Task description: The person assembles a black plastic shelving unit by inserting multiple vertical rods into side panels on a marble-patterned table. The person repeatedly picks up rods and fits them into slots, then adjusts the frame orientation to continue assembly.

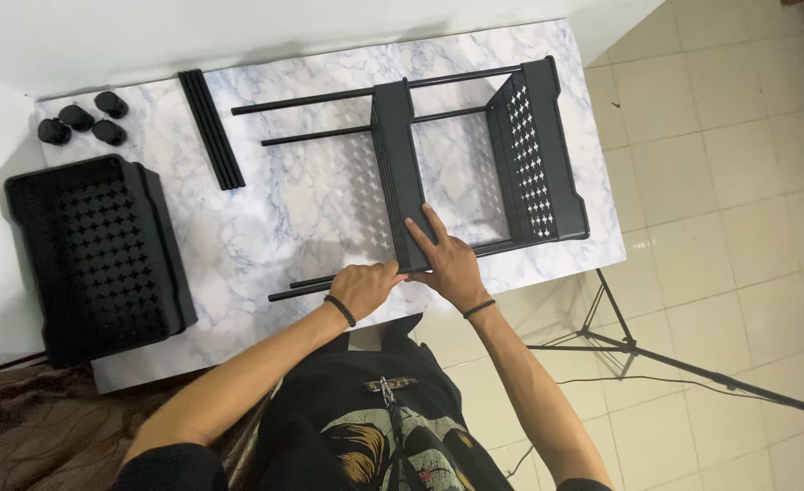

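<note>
Both hands at the near end of a black rack lying on its side on the marble tabletop point(266, 209).

The right hand point(447, 259) lies flat, fingers spread, on the middle tray point(400, 173); the left hand point(366, 286) is curled round a rod point(306, 286) at the tray's near corner — pinching it, as far as shows. The rack looks stiff and probably light — perforated trays on thin rods that could slip or flex; the tray rim seems the surest hold. An end tray point(540, 155) stands further right. Spare rods point(211, 127), four feet point(84, 118) and a spare tray point(97, 255) lie well left.
</note>
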